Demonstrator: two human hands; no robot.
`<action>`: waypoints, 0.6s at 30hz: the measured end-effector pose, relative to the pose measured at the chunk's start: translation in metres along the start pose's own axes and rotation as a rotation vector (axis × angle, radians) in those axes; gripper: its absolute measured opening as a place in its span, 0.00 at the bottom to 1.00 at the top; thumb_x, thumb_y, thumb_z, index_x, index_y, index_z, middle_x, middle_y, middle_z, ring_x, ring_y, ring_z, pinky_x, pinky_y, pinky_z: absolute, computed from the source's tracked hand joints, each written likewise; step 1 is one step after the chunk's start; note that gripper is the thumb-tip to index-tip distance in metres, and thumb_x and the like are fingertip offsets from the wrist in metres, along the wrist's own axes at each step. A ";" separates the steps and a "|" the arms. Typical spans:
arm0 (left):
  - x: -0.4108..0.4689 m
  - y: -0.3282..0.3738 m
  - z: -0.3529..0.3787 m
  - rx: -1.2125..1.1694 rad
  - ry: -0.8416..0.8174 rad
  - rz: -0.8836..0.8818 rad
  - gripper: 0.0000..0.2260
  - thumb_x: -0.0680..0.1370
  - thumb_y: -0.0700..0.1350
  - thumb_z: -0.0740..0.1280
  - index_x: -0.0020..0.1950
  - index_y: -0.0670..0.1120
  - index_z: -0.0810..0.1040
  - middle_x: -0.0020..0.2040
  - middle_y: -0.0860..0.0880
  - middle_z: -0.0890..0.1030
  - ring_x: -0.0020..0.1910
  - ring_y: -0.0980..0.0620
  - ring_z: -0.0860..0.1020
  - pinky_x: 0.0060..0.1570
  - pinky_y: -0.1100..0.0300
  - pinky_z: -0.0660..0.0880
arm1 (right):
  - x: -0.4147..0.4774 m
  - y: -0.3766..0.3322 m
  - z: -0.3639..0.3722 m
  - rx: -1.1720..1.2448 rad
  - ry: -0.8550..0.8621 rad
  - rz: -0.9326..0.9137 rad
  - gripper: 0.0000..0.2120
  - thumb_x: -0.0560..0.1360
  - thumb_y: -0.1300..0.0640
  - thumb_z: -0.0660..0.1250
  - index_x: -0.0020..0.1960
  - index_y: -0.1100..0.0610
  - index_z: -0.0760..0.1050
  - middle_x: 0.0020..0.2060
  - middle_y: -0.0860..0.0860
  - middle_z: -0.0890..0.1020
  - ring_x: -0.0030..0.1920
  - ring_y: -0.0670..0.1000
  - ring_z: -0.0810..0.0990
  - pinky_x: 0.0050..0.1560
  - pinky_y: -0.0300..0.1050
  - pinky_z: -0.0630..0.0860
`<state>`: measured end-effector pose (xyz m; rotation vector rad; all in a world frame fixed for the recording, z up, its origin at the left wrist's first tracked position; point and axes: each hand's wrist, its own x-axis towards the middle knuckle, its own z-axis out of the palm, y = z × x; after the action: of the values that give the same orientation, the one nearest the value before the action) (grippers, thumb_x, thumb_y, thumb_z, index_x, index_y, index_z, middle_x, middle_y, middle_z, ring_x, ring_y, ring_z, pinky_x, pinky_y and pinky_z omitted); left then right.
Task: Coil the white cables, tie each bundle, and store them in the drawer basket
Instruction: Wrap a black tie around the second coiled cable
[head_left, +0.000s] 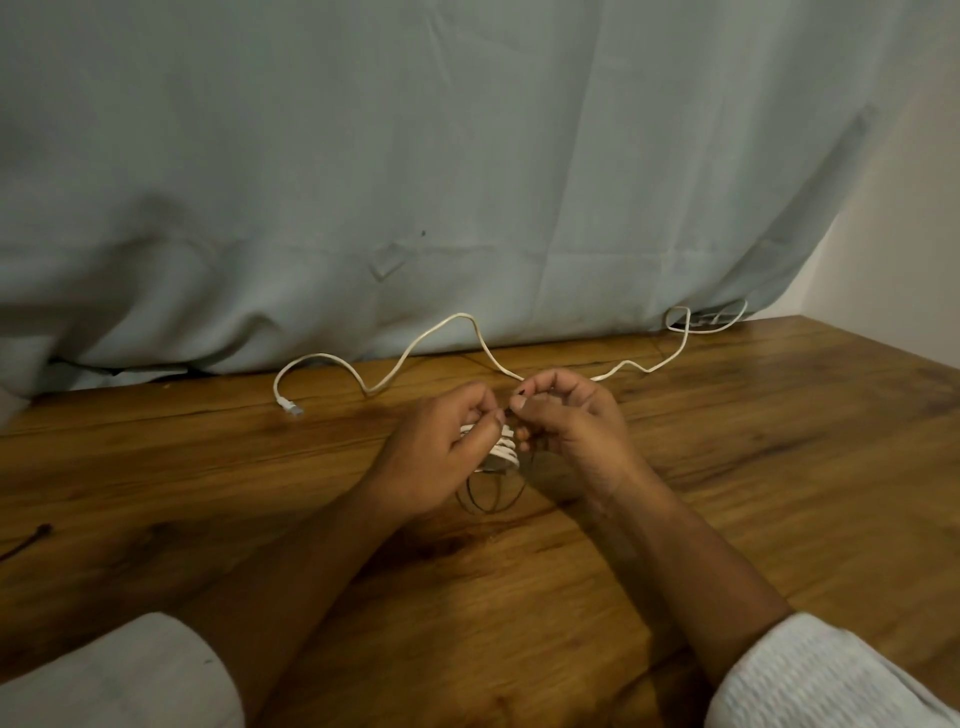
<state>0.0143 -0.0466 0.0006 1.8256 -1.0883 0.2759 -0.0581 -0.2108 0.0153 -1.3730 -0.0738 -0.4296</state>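
Your left hand (441, 447) curls around the coiled white cable (503, 451) at the table's centre and hides most of it. Your right hand (566, 421) touches the coil, with thumb and forefinger pinched shut just above it; whether they nip the coil or the thin dark tie (488, 499) looped beneath cannot be told. A loose white cable (415, 343) snakes behind, its far end lost under the grey-blue cloth (415, 156). Another dark tie (31, 538) is cut off at the left edge. The wooden table (727, 467) meets a pale wall (909, 234) on the right.
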 end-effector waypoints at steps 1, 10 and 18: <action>0.000 0.000 0.000 -0.015 0.001 -0.007 0.06 0.81 0.49 0.64 0.44 0.51 0.75 0.33 0.49 0.79 0.34 0.46 0.78 0.36 0.44 0.74 | 0.001 0.001 0.000 -0.046 0.001 -0.019 0.06 0.76 0.70 0.71 0.45 0.60 0.79 0.33 0.55 0.81 0.31 0.51 0.76 0.35 0.45 0.74; 0.000 0.000 0.004 -0.081 0.024 -0.071 0.03 0.83 0.51 0.65 0.51 0.55 0.77 0.34 0.53 0.83 0.31 0.55 0.79 0.35 0.49 0.75 | 0.001 -0.004 -0.001 -0.178 0.043 -0.125 0.04 0.78 0.72 0.68 0.49 0.65 0.77 0.33 0.52 0.84 0.33 0.47 0.80 0.32 0.37 0.76; 0.000 0.001 0.002 -0.083 0.027 -0.078 0.03 0.83 0.52 0.65 0.52 0.56 0.77 0.32 0.46 0.79 0.28 0.49 0.72 0.31 0.43 0.71 | 0.000 -0.005 0.000 -0.187 0.054 -0.146 0.08 0.76 0.72 0.71 0.44 0.60 0.80 0.34 0.51 0.84 0.34 0.48 0.79 0.33 0.37 0.76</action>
<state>0.0136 -0.0487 0.0001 1.7810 -0.9935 0.2053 -0.0595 -0.2117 0.0200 -1.5448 -0.0914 -0.6073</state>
